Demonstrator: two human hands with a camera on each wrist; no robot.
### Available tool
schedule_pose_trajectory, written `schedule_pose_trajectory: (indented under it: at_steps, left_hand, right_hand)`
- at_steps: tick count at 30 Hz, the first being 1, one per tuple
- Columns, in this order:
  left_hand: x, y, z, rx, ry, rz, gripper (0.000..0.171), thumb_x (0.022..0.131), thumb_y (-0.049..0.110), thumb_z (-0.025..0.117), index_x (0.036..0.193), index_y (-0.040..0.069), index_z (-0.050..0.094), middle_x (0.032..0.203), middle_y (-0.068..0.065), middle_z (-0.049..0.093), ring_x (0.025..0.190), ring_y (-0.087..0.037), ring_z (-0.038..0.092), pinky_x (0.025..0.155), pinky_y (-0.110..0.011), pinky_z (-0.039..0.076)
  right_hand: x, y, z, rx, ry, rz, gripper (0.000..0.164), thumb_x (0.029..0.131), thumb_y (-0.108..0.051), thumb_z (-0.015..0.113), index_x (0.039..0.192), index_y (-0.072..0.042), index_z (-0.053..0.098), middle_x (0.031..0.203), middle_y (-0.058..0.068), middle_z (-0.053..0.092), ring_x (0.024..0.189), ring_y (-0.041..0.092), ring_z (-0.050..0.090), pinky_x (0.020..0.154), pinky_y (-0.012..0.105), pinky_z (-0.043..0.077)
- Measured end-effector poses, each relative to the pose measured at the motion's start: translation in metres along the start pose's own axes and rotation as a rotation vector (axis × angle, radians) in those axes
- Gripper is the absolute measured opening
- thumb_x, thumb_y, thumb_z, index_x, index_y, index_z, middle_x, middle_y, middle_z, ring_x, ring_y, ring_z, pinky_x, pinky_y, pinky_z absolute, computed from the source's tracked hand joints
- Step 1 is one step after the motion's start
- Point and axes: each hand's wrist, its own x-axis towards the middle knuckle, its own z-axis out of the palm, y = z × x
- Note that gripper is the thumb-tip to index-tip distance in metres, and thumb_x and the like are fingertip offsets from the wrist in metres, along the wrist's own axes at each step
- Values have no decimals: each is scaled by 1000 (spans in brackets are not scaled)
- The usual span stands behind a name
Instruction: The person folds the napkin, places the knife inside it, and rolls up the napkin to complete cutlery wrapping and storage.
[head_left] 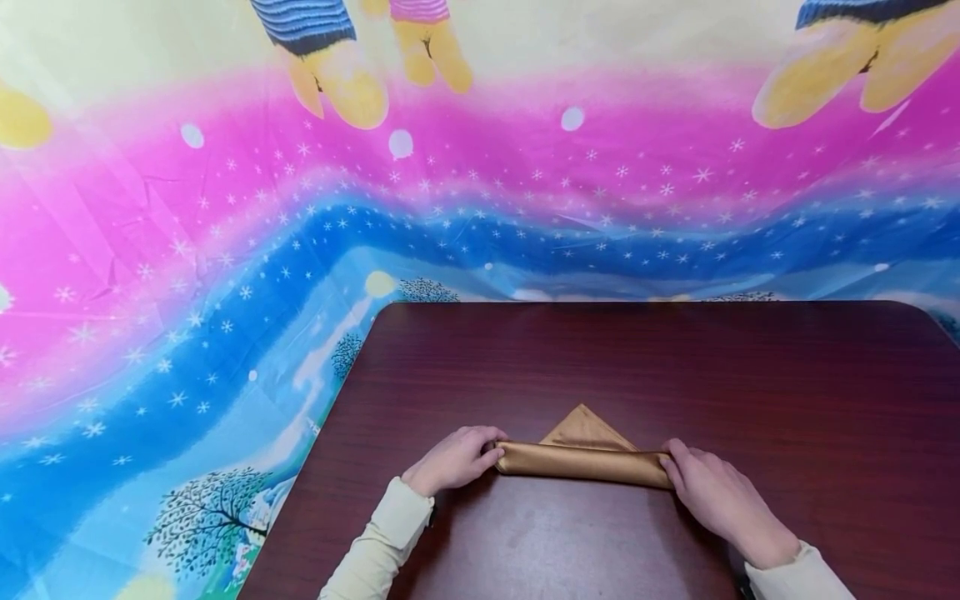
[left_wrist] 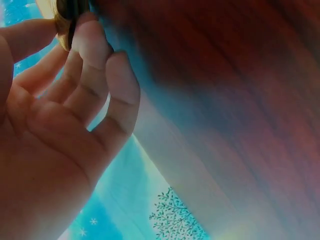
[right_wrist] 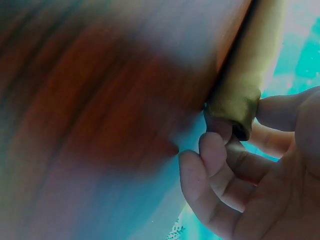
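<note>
A shiny gold-brown cloth (head_left: pixel 585 463) lies across the table, rolled into a flat tube with a triangular corner pointing away beyond it. My left hand (head_left: pixel 459 457) pinches the left end of the roll between thumb and fingers. At the other end, my right hand (head_left: pixel 716 493) pinches the cloth in the same way. The right wrist view shows the open end of the rolled cloth (right_wrist: pixel 240 100) between the thumb and fingers. Only a small bit of the cloth (left_wrist: pixel 62 25) appears at the top of the left wrist view, held by the fingertips.
The dark red-brown wooden table (head_left: pixel 825 392) has rounded far corners, and its left edge slants down beside my left arm. Behind and to the left hangs a colourful printed backdrop (head_left: pixel 480 167) with snowflakes and trees, reaching the table's far edge.
</note>
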Motion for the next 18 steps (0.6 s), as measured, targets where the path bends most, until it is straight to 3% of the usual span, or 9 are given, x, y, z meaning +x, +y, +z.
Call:
schedule_pose_trajectory:
  at_steps: [6,10,14,18]
  left_hand:
    - [0,2,0,40,102,102,17,91,14,64,107,15,66,105,1,55,83,-10,58,74,-17,45]
    - [0,5,0,79,132,170,15,88,8,65,101,17,68,103,4,57,83,-10,61,74,-16,46]
    - [-1,7,0,99,122,166,18,88,8,64,102,17,70,101,5,60,82,-9,61,74,-15,46]
    - [-3,7,0,108,97,129,20,89,11,63,106,18,70,102,6,61,80,-8,58,72,-14,43]
  right_hand:
    - [-1,-1,0,15,76,-1,7,90,-18,64,94,-13,61,89,6,57,81,31,58,52,44,44]
    - [0,-1,2,12,179,-112,12,84,-9,68,92,-15,63,97,2,56,88,25,56,53,39,46]
    - [-1,0,5,-41,248,-236,17,78,-3,67,89,-16,65,91,-4,58,82,16,55,56,34,46]
    - [-3,1,5,-48,237,-250,22,73,-4,66,92,-14,66,93,-4,60,81,15,54,58,34,46]
